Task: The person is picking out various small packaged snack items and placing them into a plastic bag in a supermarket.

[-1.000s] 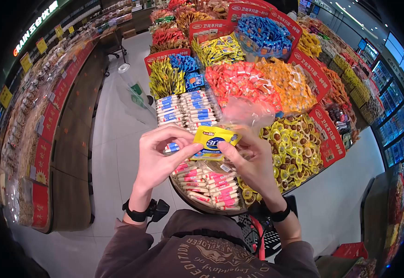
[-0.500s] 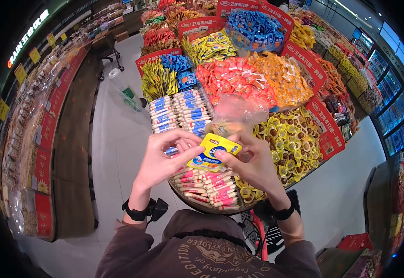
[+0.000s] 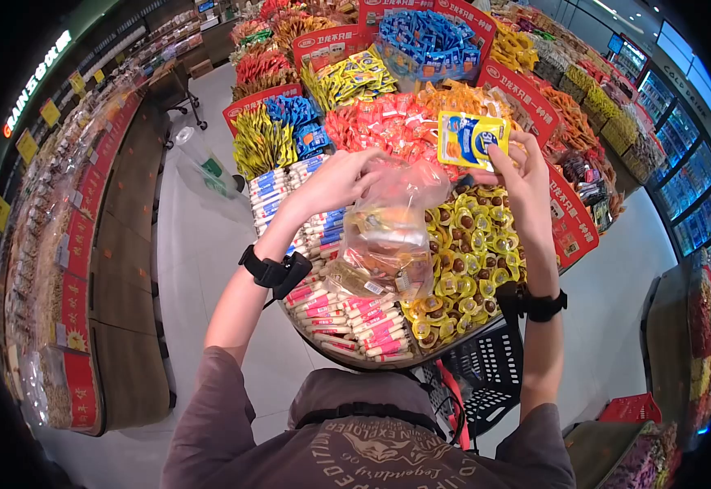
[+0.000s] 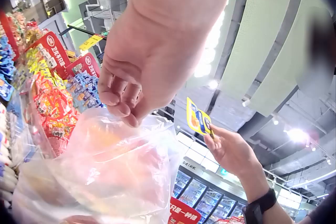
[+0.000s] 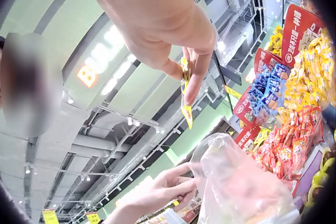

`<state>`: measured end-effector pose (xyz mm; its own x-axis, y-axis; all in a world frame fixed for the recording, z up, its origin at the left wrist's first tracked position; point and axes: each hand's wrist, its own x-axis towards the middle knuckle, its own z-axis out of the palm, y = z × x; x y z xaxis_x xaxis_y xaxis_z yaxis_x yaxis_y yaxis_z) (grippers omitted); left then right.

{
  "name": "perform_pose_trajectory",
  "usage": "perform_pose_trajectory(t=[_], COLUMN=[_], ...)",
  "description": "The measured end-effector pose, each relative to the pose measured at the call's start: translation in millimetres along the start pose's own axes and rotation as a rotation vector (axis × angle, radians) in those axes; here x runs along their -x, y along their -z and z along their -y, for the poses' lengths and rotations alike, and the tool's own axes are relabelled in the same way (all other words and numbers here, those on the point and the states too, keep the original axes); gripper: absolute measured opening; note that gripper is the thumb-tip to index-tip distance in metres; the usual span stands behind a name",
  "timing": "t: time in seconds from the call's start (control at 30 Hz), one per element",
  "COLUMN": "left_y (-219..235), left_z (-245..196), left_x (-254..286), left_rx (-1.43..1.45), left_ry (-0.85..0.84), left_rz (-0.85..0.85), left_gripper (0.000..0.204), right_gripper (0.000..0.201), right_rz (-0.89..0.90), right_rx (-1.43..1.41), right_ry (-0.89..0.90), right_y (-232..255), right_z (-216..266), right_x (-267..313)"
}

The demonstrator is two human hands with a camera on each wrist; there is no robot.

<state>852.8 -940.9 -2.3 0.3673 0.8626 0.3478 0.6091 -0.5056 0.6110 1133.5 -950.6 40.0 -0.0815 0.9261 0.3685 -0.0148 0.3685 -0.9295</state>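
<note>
My right hand (image 3: 528, 181) pinches a yellow snack packet (image 3: 463, 140) with a blue round label, raised over the display at the right. In the right wrist view the packet (image 5: 186, 109) is seen edge-on between thumb and fingers. A clear plastic bag (image 3: 388, 236) stands over the snack bins, with some packets blurred inside it. My left hand (image 3: 341, 181) is at the bag's top, its curled fingertips gripping the plastic there. From the left wrist, the bag (image 4: 115, 166) spreads out below those fingers.
Wrapped snack sticks (image 3: 323, 314) fill the near bins, with yellow-wrapped round snacks (image 3: 473, 261) beside them. Red packets (image 3: 384, 122) and blue packets (image 3: 429, 41) lie farther back among red signs (image 3: 526, 98). A black shopping basket (image 3: 486, 367) is below, at the display's front right edge.
Both hands held the packet together before. The left hand has let go and moved to the top of the bag. The right hand has carried the packet up and to the right.
</note>
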Motion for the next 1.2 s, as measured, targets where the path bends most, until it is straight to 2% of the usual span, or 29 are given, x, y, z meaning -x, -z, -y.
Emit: perform_pose_trajectory(t=[0.03, 0.1, 0.13, 0.2, 0.23, 0.3, 0.37, 0.43, 0.47, 0.57, 0.6, 0.63, 0.7, 0.77, 0.83, 0.87, 0.9, 0.97, 1.1, 1.17, 1.2], left_y=[0.2, -3.1, -4.1, -1.3, 0.1, 1.1, 3.4, 7.5, 9.1, 13.9, 15.0, 15.2, 14.9, 13.8, 13.4, 13.3, 13.0, 12.0, 12.5, 13.4, 14.0], left_z=[3.6, 17.4, 14.5, 9.2, 6.6, 4.0, 6.3, 3.0, 1.5, -5.1, -9.7, -10.3, -10.3, -7.8, -9.6, -9.8, -10.0, -8.8, -2.2, 2.0, 3.3], left_x=[-4.3, -10.8, -10.2, -7.7, -5.3, -2.3, 2.4, 4.6, 5.8, 8.7, 9.2, 8.5, 9.4, 9.0, 8.7, 8.8, 9.0, 8.8, 10.0, 11.4, 13.0], left_rx=[-0.010, -0.158, -0.148, -0.171, -0.187, -0.164, -0.168, -0.106, -0.043, 0.041, 0.052, 0.052, 0.066, 0.070, 0.061, 0.061, 0.033, 0.005, 0.019, 0.011, 0.050], left_ry=[-0.002, -0.138, -0.148, -0.118, -0.089, -0.074, -0.108, -0.077, -0.046, 0.042, 0.063, 0.063, 0.077, 0.078, 0.074, 0.074, 0.065, 0.055, 0.077, 0.096, 0.138], left_rz=[-0.006, 0.045, -0.021, -0.026, -0.036, -0.064, -0.177, -0.203, -0.230, -0.234, -0.258, -0.258, -0.276, -0.278, -0.287, -0.287, -0.290, -0.293, -0.322, -0.327, -0.287], left_gripper=[0.028, 0.021, 0.015, 0.013, 0.011, 0.008, 0.007, 0.008, 0.008, 0.011, 0.011, 0.011, 0.012, 0.011, 0.012, 0.012, 0.012, 0.012, 0.013, 0.014, 0.015], right_gripper=[0.035, 0.035, 0.035, 0.036, 0.036, 0.036, 0.037, 0.035, 0.031, 0.030, 0.026, 0.026, 0.019, 0.019, 0.022, 0.033, 0.033, 0.041, 0.042, 0.040, 0.040], right_rz=[0.003, -0.011, 0.032, 0.164, 0.164, 0.327, 0.321, 0.554, 0.598, 0.709, 0.829, 0.829, 0.992, 0.979, 1.064, 1.089, 1.088, 1.163, 1.049, 0.989, 0.991], right_rx=[-0.019, -0.012, -0.014, 0.041, 0.041, 0.209, 0.181, 0.281, 0.354, 0.445, 0.251, 0.251, 0.397, 0.435, 0.467, 0.494, 0.495, 0.861, 0.831, 0.540, 0.542], right_ry=[0.003, -0.042, -0.021, -0.005, -0.004, -0.001, 0.057, -0.071, -0.095, -0.062, -0.049, -0.048, 0.004, -0.048, 0.151, 0.192, 0.193, 0.074, 0.133, 0.142, 0.143], right_y=[0.4, -0.2, -1.1, -7.3, -11.6, -15.7, -17.6, -23.6, -27.4, -36.1, -42.9, -43.9, -46.9, -47.9, -50.8, -50.7, -52.9, -59.4, -51.5, -45.3, -43.4], right_z=[-2.6, -6.5, -17.6, -49.4, -52.6, -59.8, -70.9, -74.3, -77.8, -85.3, -95.6, -102.3, -107.9, -103.7, -120.9, -127.7, -116.2, -82.8, -82.6, -90.1, -88.6], right_x=[-16.2, -26.3, -37.9, -60.3, -61.5, -66.0, -69.9, -69.2, -68.6, -62.1, -56.9, -56.5, -52.6, -48.0, -44.5, -45.0, -42.6, -36.1, -36.8, -37.2, -35.6])
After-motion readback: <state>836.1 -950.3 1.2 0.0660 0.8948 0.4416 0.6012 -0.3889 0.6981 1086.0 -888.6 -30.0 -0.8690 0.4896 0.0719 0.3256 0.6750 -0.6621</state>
